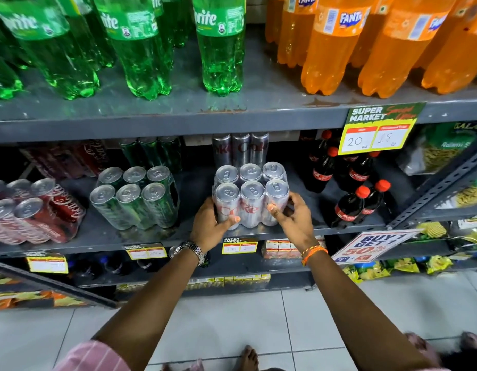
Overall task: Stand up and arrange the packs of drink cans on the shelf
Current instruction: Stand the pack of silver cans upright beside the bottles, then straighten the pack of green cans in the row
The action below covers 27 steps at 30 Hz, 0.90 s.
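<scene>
A shrink-wrapped pack of silver Diet Coke cans (250, 191) stands upright at the front of the grey middle shelf (307, 228). My left hand (210, 223) grips its left front corner and my right hand (293, 214) grips its right front corner. Another silver pack (240, 149) stands right behind it. To the left an upright pack of green cans (135, 196) stands, with a second green pack (151, 151) behind. At the far left a red Coca-Cola can pack (31, 210) leans tilted, and more red packs (63, 159) lie behind it in shadow.
Small Coca-Cola bottles (349, 183) stand right of the silver pack. Sprite bottles (141, 44) and Fanta bottles (339, 44) fill the shelf above. A yellow price sign (379, 129) hangs from that shelf's edge. Lower shelves hold small cartons and snack bags. White tiled floor lies below.
</scene>
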Each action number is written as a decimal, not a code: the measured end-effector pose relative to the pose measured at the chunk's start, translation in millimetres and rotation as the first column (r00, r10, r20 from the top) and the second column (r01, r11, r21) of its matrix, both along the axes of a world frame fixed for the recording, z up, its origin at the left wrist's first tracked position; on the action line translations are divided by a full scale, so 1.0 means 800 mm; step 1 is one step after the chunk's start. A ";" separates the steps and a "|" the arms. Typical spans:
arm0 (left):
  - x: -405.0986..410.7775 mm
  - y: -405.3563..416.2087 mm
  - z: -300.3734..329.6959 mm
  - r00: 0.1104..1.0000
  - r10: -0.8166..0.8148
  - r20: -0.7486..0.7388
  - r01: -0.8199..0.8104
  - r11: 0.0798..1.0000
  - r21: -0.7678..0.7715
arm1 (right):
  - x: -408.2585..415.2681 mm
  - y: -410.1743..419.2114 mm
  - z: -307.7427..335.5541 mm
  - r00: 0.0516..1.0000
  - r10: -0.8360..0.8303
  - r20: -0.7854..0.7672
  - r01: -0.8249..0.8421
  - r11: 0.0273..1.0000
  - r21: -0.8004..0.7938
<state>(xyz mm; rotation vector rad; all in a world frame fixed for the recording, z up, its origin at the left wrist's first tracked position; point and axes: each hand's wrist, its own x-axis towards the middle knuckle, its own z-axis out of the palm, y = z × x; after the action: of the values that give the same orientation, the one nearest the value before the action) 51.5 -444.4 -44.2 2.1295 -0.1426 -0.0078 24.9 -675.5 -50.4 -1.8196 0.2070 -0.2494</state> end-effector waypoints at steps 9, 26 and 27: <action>-0.050 0.119 0.039 0.837 0.343 0.427 -0.348 0.935 -0.067 | -0.022 0.118 0.051 0.696 -0.134 0.706 0.277 0.957 -0.091; 0.026 0.325 0.002 0.973 0.144 -0.183 -0.176 0.969 -0.175 | 0.059 0.335 0.006 0.984 0.168 -0.063 -0.171 0.984 -0.045; 0.027 0.327 0.001 0.979 0.135 -0.154 -0.158 0.975 -0.154 | 0.058 0.335 0.005 0.982 0.174 -0.067 -0.176 0.984 -0.034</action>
<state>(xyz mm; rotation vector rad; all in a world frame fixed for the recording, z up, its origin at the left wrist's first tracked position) 73.4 -183.1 -43.3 1.9609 0.0964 -0.0595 71.3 -407.8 -46.2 -1.8743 0.0863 -0.0718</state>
